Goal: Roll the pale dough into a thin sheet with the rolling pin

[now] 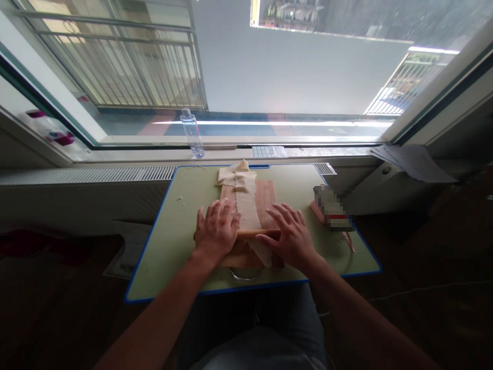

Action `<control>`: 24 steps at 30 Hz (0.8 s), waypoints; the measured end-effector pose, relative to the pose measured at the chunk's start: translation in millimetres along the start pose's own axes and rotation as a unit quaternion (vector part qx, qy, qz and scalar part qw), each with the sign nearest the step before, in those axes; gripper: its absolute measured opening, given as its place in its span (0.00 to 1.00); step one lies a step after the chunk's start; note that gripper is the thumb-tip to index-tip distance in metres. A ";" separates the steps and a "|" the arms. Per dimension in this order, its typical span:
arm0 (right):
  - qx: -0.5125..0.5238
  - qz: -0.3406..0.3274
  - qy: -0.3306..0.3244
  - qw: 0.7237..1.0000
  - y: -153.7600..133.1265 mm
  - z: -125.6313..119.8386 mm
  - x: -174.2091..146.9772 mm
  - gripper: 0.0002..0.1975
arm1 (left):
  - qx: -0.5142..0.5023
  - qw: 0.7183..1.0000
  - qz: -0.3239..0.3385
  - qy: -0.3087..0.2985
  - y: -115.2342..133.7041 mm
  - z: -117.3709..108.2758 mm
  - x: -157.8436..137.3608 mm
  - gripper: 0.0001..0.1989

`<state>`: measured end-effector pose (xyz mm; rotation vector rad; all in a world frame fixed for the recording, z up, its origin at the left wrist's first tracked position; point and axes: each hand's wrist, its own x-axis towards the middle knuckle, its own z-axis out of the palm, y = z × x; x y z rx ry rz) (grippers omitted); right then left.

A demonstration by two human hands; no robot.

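Observation:
A wooden rolling pin (249, 235) lies crosswise over a long strip of pale dough (246, 205). My left hand (216, 227) rests on the pin's left part, palm down with its fingers stretched forward. On the right part lies my right hand (291, 232), fingers spread and pointing away from me. Neither hand wraps round the pin. Under the dough is a wooden cutting board (265, 198) with a metal handle (244, 276) at its near edge. The strip's far end is bunched in folds, and its near end passes under the pin.
The board sits on a small green table (165, 246) with a blue rim. A partly blurred object (334, 210) stands at its right. Small crumbs (179, 199) lie at the left. Beyond, the windowsill holds a clear plastic bottle (191, 134) and papers (410, 162).

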<state>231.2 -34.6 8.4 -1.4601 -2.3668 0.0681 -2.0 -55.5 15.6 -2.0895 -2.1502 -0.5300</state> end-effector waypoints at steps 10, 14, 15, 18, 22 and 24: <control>-0.018 0.003 -0.038 0.999 -14.2 3.7 27.9 0.28 | 0.015 0.999 -0.017 0.034 10.8 0.9 -6.9 0.25; -0.039 0.025 -0.055 0.997 -24.8 3.9 48.6 0.27 | 0.022 0.999 -0.048 0.015 6.3 9.9 14.7 0.26; -0.042 0.034 -0.061 0.997 -25.4 4.9 55.3 0.27 | 0.023 0.998 -0.050 0.003 4.3 10.9 20.5 0.26; -0.054 0.063 -0.085 0.993 -23.2 10.9 78.3 0.30 | 0.024 0.998 -0.044 -0.039 -2.1 11.1 37.4 0.29; -0.040 0.088 -0.101 0.990 -17.2 19.7 108.2 0.35 | 0.016 0.996 -0.032 -0.077 -11.6 12.8 63.3 0.31; -0.023 0.100 -0.102 0.990 -14.1 23.1 122.1 0.38 | 0.008 0.996 -0.027 -0.083 -17.4 15.7 78.8 0.32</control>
